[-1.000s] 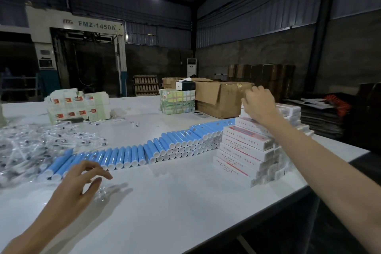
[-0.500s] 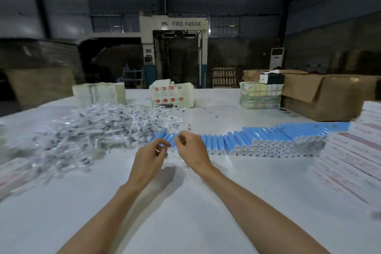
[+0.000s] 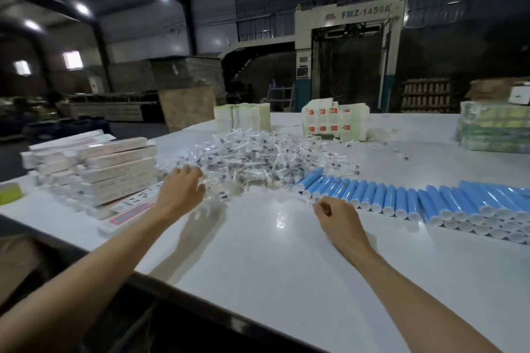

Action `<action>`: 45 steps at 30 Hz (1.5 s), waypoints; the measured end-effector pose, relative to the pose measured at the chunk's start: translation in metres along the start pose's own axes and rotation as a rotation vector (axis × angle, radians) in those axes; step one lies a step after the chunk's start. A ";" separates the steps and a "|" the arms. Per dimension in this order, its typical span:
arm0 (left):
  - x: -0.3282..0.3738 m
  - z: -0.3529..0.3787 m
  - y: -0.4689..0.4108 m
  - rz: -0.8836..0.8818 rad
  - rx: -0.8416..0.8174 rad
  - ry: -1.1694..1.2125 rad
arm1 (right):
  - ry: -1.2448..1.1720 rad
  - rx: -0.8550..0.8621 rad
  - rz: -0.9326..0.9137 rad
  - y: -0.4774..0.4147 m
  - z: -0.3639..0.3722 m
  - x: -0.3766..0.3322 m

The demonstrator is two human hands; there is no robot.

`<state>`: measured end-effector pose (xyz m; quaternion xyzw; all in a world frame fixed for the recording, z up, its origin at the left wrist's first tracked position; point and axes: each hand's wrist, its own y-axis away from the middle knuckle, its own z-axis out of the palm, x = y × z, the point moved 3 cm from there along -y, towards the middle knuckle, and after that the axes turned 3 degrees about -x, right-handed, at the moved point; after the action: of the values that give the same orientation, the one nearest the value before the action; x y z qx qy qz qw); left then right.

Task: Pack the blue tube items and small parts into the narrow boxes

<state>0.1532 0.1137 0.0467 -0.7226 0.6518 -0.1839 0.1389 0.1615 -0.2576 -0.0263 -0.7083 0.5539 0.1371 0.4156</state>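
Grip: right hand [image 3: 336,216] curled, contents hidden; left hand [image 3: 181,191] blurred.

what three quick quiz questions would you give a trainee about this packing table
1. What is the left hand reaching for?
A. the far green bundles
B. the pile of small bagged parts
C. the machine

2. True or false: the blue tubes stand upright on the table.

3. Fill in: the stack of narrow boxes sits on the person's ____ side.

Key: 1 B. 2 false, they lie on their sides in a row. 3 left.
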 end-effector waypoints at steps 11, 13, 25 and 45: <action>-0.110 0.021 0.025 -0.211 -0.241 -0.172 | 0.024 -0.027 -0.034 0.006 -0.003 -0.006; -0.109 0.022 0.027 -0.191 -0.216 -0.206 | 0.038 -0.028 -0.032 0.006 -0.003 -0.005; -0.120 0.009 0.012 -0.314 -0.193 0.102 | 0.015 -0.028 -0.009 0.007 -0.003 -0.001; 0.105 -0.033 0.011 0.110 -0.040 0.833 | -0.025 -0.029 0.036 0.005 0.000 0.003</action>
<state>0.1371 0.0094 0.0799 -0.5530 0.6933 -0.4400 -0.1411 0.1584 -0.2603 -0.0305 -0.7024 0.5592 0.1615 0.4096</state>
